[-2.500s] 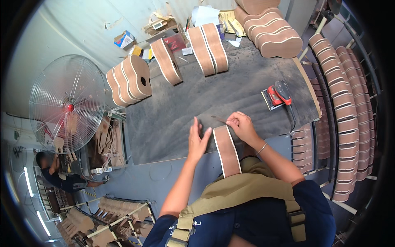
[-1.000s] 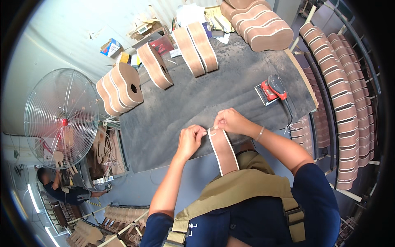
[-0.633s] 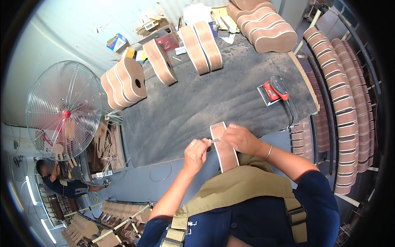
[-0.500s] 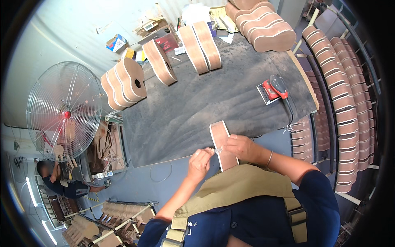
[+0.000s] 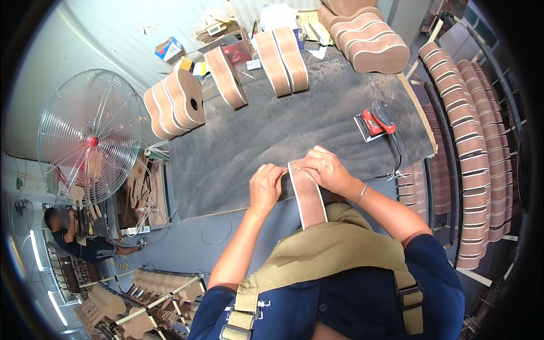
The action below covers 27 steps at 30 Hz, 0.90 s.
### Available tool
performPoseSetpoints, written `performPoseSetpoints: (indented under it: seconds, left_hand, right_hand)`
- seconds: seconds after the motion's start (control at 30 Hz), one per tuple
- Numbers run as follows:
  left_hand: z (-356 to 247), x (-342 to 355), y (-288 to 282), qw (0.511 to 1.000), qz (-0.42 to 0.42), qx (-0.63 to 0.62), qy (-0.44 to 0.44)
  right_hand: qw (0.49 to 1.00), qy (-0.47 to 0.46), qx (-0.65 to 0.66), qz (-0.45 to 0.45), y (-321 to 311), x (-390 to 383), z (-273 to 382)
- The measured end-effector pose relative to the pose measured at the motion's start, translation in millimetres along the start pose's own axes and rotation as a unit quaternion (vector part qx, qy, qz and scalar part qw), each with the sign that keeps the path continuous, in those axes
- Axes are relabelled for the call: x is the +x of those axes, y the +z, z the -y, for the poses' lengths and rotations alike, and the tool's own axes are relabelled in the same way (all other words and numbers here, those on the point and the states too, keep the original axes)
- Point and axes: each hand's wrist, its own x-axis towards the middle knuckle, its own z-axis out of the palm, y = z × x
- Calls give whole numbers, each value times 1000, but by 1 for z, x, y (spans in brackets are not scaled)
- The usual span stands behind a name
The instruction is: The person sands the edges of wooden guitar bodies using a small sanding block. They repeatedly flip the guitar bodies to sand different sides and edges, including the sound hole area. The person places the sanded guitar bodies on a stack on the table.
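Wooden body (image 5: pixel 309 199), pale-edged. Right hand (image 5: pixel 328 171), its one o'clock: pinching thin tool (image 5: pixel 296 168), mostly hidden. Left hand (image 5: pixel 266 186), nine o'clock: fingertips pressed together, contents unclear. Red-black sander (image 5: pixel 378 120), two o'clock.

My right hand (image 5: pixel 324 170) covers part of the white-edged wooden body (image 5: pixel 309 203); anything pinched in it is too small to tell. Whether my left hand (image 5: pixel 267 187) touches that edge, I can't tell. My apron (image 5: pixel 334 246) hides the near end. The far stack's topmost body (image 5: pixel 348 5) is cut off above.
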Motion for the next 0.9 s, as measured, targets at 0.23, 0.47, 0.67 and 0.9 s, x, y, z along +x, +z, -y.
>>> performPoseSetpoints:
  seconds: [0.23,0.47,0.67,0.9]
  left_hand:
    - [-16,-51,11,994,-24,56,95]
    - [-44,-77,-30,970,212,-107,-43]
    - [-32,11,-25,987,121,-101,-35]
    - [60,62,64,948,221,-188,-135]
  right_hand:
    - [997,-38,-37,58,-1,-46,15]
    - [971,109,132,163,-9,-80,30]
    - [988,131,76,28,-26,-12,14]
    - [946,294,125,50,19,-1,-82]
